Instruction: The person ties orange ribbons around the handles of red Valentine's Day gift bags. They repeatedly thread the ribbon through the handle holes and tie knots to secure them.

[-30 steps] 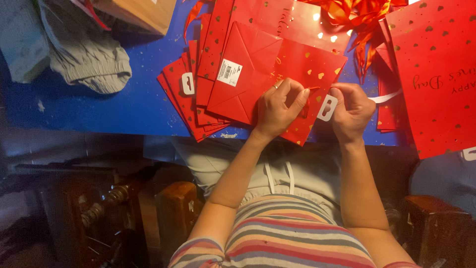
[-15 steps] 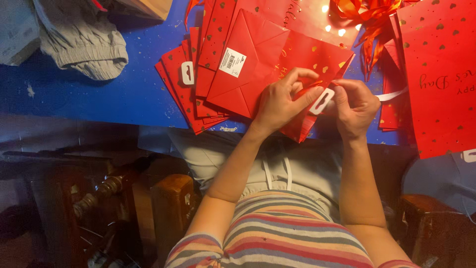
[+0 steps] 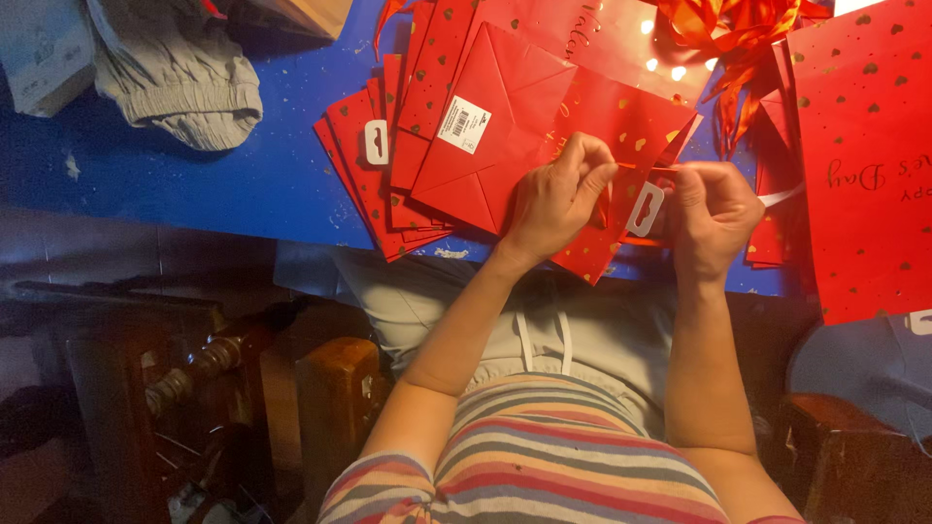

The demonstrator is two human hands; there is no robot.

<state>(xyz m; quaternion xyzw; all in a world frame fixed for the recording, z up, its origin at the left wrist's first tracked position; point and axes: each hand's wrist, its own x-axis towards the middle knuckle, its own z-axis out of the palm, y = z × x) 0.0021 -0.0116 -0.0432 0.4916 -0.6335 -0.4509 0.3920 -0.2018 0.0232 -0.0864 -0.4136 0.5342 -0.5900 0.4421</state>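
Just one view here, a head cam looking steeply down past the wearer's own chest and forearms. The blue surface (image 3: 194, 184) runs across the top of the frame, the lap fills the bottom, and it all sits pretty close, arm's reach at most.

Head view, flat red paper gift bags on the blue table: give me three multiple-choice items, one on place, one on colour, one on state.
1. Where does the grey fabric bundle lie?
A. upper left of the blue table
B. on the lap
C. under the bags

2. What colour is the small hang tag between the hands?
A. black
B. white
C. green

3. How is the flat red paper gift bag with gold hearts under the hands?
A. standing open
B. torn in half
C. folded flat

Answers: 1 A, it sits left of the bag stack. 2 B, it shows white between the left hand and right hand. 3 C, its folded bottom lies flat.
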